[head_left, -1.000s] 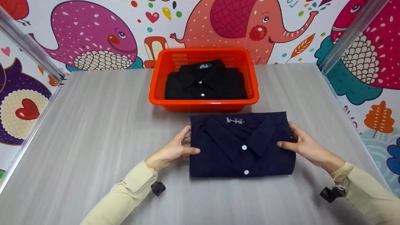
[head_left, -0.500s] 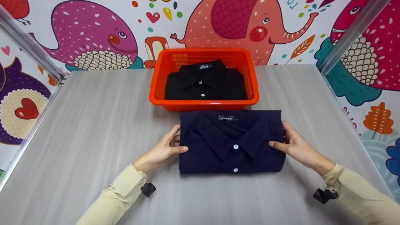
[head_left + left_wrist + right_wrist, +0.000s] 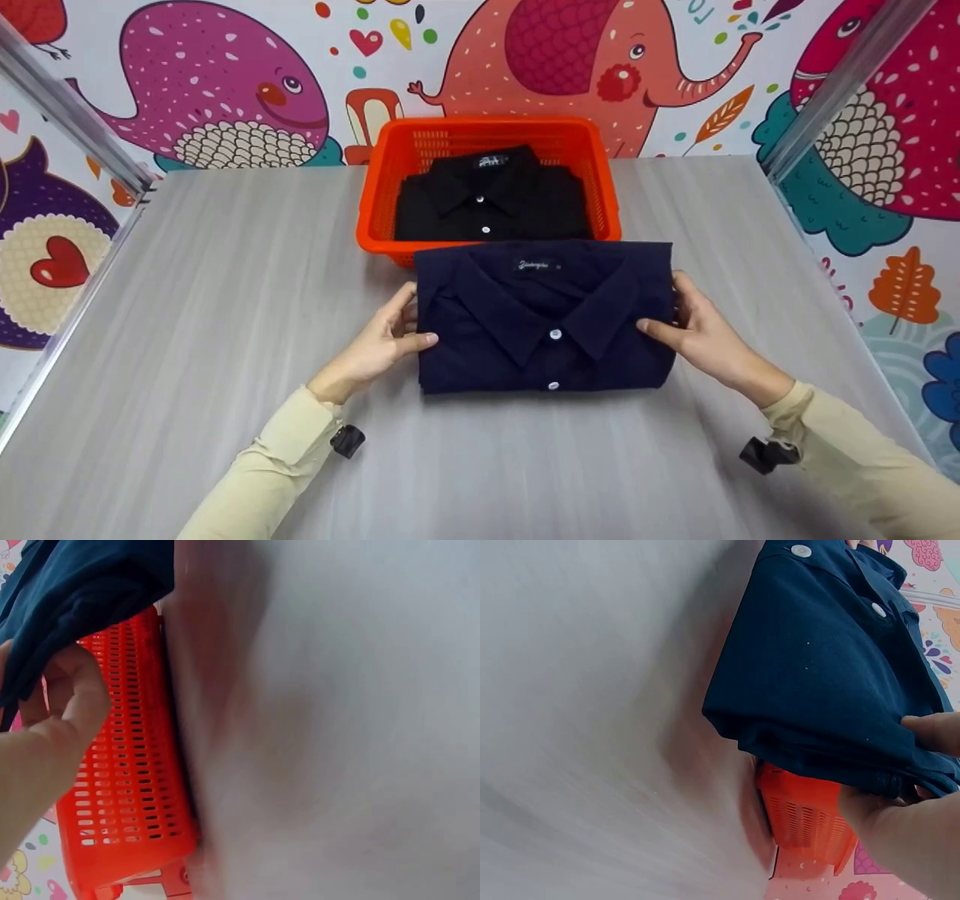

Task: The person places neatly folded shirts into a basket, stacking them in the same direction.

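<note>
A folded navy shirt (image 3: 495,352) with a collar and white buttons hangs level between both hands, raised off the table. My left hand (image 3: 379,341) grips its left edge, thumb on top and fingers beneath. At the opposite edge my right hand (image 3: 705,334) holds it the same way; in the right wrist view the thumb (image 3: 934,731) presses on the cloth. The shirt's far edge overlaps the front rim of an orange plastic basket (image 3: 367,217) in the head view. Inside the basket lies a folded black shirt (image 3: 540,210) with white buttons.
The basket stands at the back of a grey wood-grain table (image 3: 247,255), near a wall (image 3: 465,67) printed with cartoon animals. Metal posts (image 3: 825,90) rise at the back corners. Each sleeved wrist wears a small black camera (image 3: 347,441).
Both hands have carried the navy shirt leftward, then up and away towards the basket. It now overlaps the basket's front rim in the head view. The basket and black shirt stay put.
</note>
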### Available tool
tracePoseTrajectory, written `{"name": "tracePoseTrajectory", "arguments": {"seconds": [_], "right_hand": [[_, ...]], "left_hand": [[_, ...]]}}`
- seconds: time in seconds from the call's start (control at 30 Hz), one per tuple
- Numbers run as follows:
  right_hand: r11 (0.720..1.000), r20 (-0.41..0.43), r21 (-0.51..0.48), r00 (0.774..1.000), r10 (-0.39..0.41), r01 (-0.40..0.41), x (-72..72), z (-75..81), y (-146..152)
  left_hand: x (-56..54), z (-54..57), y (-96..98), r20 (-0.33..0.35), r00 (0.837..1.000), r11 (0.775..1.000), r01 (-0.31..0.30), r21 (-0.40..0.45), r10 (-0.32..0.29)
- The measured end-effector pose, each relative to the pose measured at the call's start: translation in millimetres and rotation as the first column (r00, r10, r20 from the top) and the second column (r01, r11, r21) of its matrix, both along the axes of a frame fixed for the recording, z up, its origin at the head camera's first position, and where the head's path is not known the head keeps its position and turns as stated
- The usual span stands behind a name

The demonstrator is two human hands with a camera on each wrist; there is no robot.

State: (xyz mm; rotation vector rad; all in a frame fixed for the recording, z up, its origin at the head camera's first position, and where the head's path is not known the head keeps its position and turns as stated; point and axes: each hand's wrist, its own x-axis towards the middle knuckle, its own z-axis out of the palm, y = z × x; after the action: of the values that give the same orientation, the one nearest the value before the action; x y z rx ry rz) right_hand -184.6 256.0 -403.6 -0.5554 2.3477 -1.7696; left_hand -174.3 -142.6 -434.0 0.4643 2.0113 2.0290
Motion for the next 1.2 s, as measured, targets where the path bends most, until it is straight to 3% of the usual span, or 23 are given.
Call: {"name": "tracePoseTrajectory", "arguments": {"seconds": [0.37, 0.63, 0.83, 1.2], "right_hand": [[1.0, -0.042, -0.006, 0.999, -0.028, 0.028, -6.2, 7.2, -3.4], [0.999, -0.06, -0.013, 0.997, -0.042, 0.041, -15.5, 18.2, -5.7], [0.998, -0.068, 0.022, 0.996, -0.052, 0.054, -26.9, 29.2, -8.2], [0.997, -0.087, 0.06, 0.995, -0.047, 0.052, -46.7, 39.1, -17.5]], "left_hand": [[-10.6, 9.1, -3.0, -0.081, 0.997, 1.0, -0.016, -0.025, 0.014], [-24.0, 24.9, -6.4, -0.13, 0.991, 0.998, -0.026, -0.051, 0.019], [-34.7, 35.0, -6.6, -0.115, 0.988, 0.987, -0.117, -0.108, 0.105], [-52.3, 38.6, -10.8, -0.14, 0.984, 0.993, -0.117, -0.019, 0.113]]}}
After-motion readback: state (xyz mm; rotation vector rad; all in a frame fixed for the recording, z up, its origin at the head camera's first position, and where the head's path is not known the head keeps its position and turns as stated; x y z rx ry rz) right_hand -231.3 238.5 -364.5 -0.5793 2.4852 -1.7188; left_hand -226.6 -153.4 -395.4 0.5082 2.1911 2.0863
